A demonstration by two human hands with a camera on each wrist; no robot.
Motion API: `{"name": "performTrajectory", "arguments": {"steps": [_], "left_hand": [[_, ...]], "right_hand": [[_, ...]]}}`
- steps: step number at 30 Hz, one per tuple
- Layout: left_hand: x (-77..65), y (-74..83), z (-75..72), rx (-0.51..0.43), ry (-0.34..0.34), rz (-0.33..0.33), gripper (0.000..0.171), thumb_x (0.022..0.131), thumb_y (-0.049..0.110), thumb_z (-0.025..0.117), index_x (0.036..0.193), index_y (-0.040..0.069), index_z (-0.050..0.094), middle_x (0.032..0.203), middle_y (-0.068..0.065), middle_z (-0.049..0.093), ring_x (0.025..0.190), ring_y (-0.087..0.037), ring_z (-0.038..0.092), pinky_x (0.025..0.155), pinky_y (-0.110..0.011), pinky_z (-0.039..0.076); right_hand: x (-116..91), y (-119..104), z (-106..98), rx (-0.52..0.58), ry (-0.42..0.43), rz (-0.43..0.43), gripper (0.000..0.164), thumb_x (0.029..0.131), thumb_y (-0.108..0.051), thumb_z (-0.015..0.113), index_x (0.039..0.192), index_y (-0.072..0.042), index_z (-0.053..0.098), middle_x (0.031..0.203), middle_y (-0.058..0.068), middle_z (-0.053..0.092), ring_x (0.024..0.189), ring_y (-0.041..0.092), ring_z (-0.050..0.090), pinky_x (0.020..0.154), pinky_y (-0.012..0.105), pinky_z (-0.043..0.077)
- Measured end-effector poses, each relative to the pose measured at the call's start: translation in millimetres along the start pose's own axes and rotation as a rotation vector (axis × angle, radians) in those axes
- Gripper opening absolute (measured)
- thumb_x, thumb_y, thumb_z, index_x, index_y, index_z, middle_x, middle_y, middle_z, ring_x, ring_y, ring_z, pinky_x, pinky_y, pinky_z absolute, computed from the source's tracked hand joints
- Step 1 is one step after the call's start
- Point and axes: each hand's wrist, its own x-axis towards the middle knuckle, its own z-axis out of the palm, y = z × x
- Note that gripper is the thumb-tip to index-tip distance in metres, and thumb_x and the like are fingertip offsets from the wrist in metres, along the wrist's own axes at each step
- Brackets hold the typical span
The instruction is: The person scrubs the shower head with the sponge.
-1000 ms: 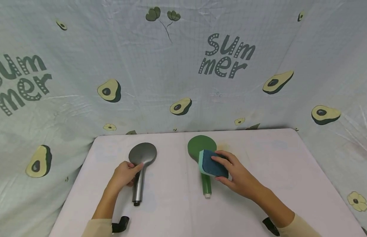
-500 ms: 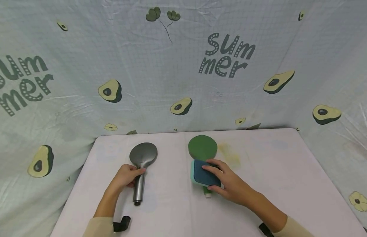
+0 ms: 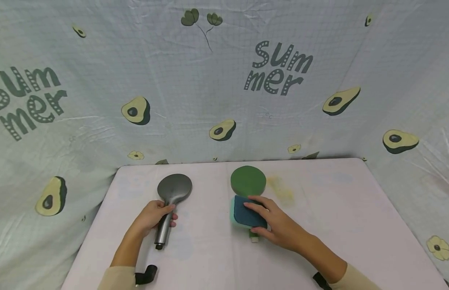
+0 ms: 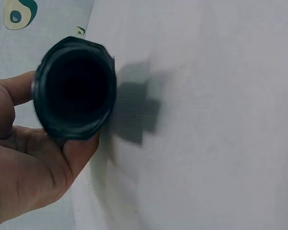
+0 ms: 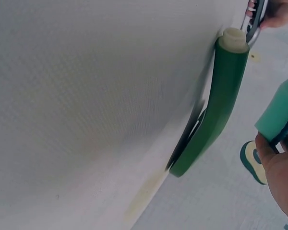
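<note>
My left hand (image 3: 152,215) grips the handle of a grey shower head (image 3: 175,188), its round head pointing away from me. In the left wrist view the open dark end of that handle (image 4: 76,88) faces the camera, with fingers around it. My right hand (image 3: 279,223) pinches a sponge (image 3: 248,212) with a dark blue scouring side and mint foam, held above a green shower head (image 3: 248,180). The right wrist view shows the green shower head (image 5: 211,110) lying on the table, apart from the sponge (image 5: 281,108). From the head view, the sponge hides most of the green handle.
A pale pink table (image 3: 206,257) carries both shower heads. A yellowish stain (image 3: 282,191) marks its cloth right of the green shower head. Behind and at the sides hangs a printed curtain (image 3: 181,80). Black straps (image 3: 146,275) cross near the wrists.
The sponge moved left and toward me, from the green head's lower edge to over its handle. My left hand slid down to the grey handle, whose lower end has swung left.
</note>
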Motion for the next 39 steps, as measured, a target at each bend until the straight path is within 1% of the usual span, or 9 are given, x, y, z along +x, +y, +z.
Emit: {"name": "performTrajectory", "arguments": {"steps": [5,8,11,20,25,27,31,36,39], "left_hand": [[0.9,-3.2,-0.3,-0.142,-0.041,0.024,0.034,0.108,0.013,0.055,0.124,-0.013,0.040,0.093,-0.014,0.075,0.076,-0.019,0.075,0.072,-0.037,0.064],[1.3,-4.0,-1.2,-0.226,-0.040,0.044,0.030,0.107,0.009,0.055,0.122,-0.010,0.037,0.096,-0.014,0.074,0.077,-0.020,0.074,0.072,-0.038,0.064],[0.6,-3.8,-1.8,-0.271,-0.037,0.064,0.027,0.107,0.008,0.055,0.119,-0.006,0.035,0.097,-0.014,0.075,0.075,-0.019,0.075,0.071,-0.037,0.064],[-2.8,3.0,3.6,-0.304,-0.030,0.161,0.026,0.107,0.008,0.056,0.121,-0.004,0.038,0.110,-0.020,0.076,0.081,-0.018,0.078,0.079,-0.035,0.064],[-1.4,11.0,8.7,-0.383,-0.034,0.237,0.025,0.105,0.006,0.060,0.117,0.001,0.038,0.107,-0.015,0.078,0.088,-0.017,0.078,0.086,-0.033,0.063],[-1.6,15.4,11.4,-0.420,-0.015,0.256,0.025,0.103,0.005,0.062,0.114,0.004,0.039,0.106,-0.012,0.078,0.091,-0.019,0.078,0.088,-0.033,0.062],[-3.0,25.2,16.5,-0.435,0.032,0.275,0.025,0.102,0.004,0.062,0.115,0.004,0.041,0.106,-0.011,0.078,0.096,-0.022,0.077,0.093,-0.037,0.061],[-8.0,41.4,24.3,-0.403,0.086,0.296,0.026,0.104,0.003,0.059,0.122,0.000,0.041,0.109,-0.010,0.078,0.097,-0.016,0.077,0.095,-0.032,0.060],[-12.2,51.0,29.9,-0.365,0.115,0.312,0.027,0.105,0.003,0.058,0.126,-0.003,0.042,0.116,-0.017,0.076,0.097,-0.013,0.076,0.094,-0.028,0.059]], "right_hand": [[-2,3,-4,0.000,-0.015,0.009,0.077,0.092,-0.029,0.081,0.157,-0.026,0.041,0.161,0.006,0.039,0.146,0.026,0.043,0.107,0.045,0.053],[-4,6,-6,-0.012,-0.020,0.016,0.076,0.091,-0.030,0.081,0.157,-0.026,0.041,0.161,0.007,0.039,0.146,0.027,0.044,0.106,0.045,0.053],[-7,9,-7,-0.032,-0.017,0.018,0.077,0.091,-0.030,0.081,0.157,-0.026,0.041,0.160,0.006,0.040,0.145,0.027,0.045,0.105,0.044,0.054],[-8,15,-17,-0.062,0.006,0.022,0.080,0.087,-0.026,0.086,0.155,-0.024,0.044,0.158,0.005,0.042,0.141,0.028,0.047,0.101,0.043,0.056],[-5,16,-26,-0.073,0.009,0.041,0.079,0.088,-0.026,0.085,0.155,-0.024,0.044,0.158,0.005,0.041,0.142,0.027,0.047,0.102,0.044,0.056],[-3,15,-30,-0.076,0.009,0.049,0.078,0.089,-0.027,0.083,0.156,-0.024,0.044,0.158,0.005,0.040,0.143,0.027,0.046,0.103,0.044,0.055],[1,15,-39,-0.083,0.018,0.042,0.077,0.089,-0.027,0.083,0.155,-0.022,0.044,0.159,0.007,0.040,0.143,0.029,0.045,0.104,0.047,0.055],[6,16,-47,-0.105,0.032,0.026,0.077,0.089,-0.027,0.084,0.155,-0.020,0.045,0.158,0.009,0.041,0.142,0.030,0.045,0.105,0.048,0.054],[8,17,-51,-0.125,0.044,0.018,0.077,0.089,-0.026,0.084,0.155,-0.021,0.045,0.158,0.008,0.040,0.143,0.029,0.044,0.104,0.048,0.054]]}}
